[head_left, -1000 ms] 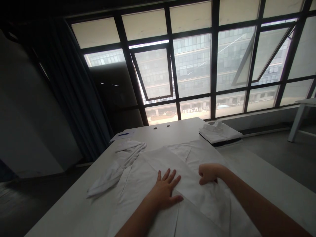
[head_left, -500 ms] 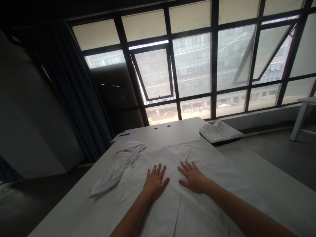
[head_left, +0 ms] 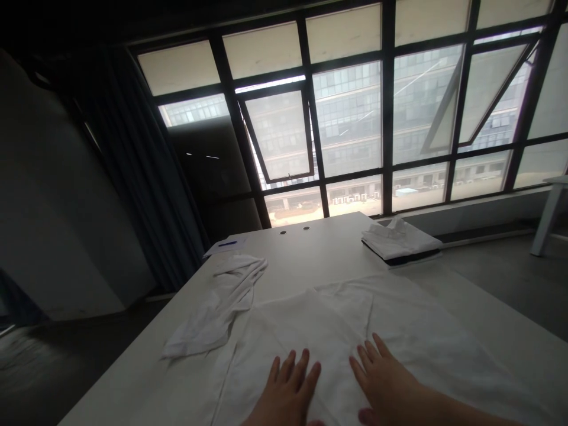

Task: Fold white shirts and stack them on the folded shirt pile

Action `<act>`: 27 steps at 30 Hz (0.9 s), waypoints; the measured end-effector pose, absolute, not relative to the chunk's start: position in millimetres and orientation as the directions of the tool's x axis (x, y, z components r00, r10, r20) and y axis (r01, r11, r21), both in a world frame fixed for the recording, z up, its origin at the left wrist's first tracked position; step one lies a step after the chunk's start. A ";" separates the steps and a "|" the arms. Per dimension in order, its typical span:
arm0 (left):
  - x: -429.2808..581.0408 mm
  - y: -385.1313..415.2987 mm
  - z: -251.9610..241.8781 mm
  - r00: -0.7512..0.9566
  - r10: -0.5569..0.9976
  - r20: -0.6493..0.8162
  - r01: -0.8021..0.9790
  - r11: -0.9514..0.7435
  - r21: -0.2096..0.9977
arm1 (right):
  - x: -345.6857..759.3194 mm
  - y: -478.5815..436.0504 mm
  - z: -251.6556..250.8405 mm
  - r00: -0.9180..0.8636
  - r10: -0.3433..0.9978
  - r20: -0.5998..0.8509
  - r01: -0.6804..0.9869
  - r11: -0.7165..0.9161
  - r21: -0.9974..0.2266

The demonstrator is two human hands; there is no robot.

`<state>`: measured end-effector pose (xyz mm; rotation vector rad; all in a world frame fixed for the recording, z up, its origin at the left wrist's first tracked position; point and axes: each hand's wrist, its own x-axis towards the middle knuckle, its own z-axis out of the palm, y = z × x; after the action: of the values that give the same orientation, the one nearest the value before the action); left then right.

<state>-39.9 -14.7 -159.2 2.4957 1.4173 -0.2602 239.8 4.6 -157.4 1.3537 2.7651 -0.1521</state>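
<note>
Left hand [head_left: 284, 393] and right hand [head_left: 384, 381] are both wide open, palms down on the wrinkly white cotton shirt [head_left: 328, 337] at bottom center, pinning it flat against the white tabletop [head_left: 319, 251].

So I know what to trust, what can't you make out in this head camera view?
All in the head view:
- Lower part of the white cloth garment: cut off by the bottom edge.
- Left hand, right hand: wrists cut off by the bottom edge.
- Blue item on the white paper sheet: too small to identify.
- Dark layer under the folded white shirt: mostly hidden by the shirt.
</note>
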 end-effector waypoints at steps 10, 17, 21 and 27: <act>-128.9 37.9 -97.5 0.352 0.934 0.065 0.914 -0.358 0.190 | 217.9 135.8 -86.0 -0.557 0.830 -0.005 0.682 0.454 -0.573; -178.1 99.3 -124.7 0.191 0.977 0.097 0.937 -0.211 0.279 | 184.1 200.6 -134.2 -0.504 0.859 0.087 0.714 0.472 -0.517; -165.7 109.0 -131.4 0.218 0.972 0.084 0.926 -0.234 0.297 | 164.0 203.9 -149.4 -0.556 0.821 0.130 0.689 0.543 -0.479; -170.9 119.5 -140.0 0.159 0.984 0.077 0.942 -0.175 0.286 | 163.4 198.5 -163.0 -0.514 0.840 0.177 0.725 0.535 -0.433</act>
<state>-170.9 119.5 -140.0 2.2548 1.8978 0.3671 163.4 198.5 -163.0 1.6344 3.0623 -0.5511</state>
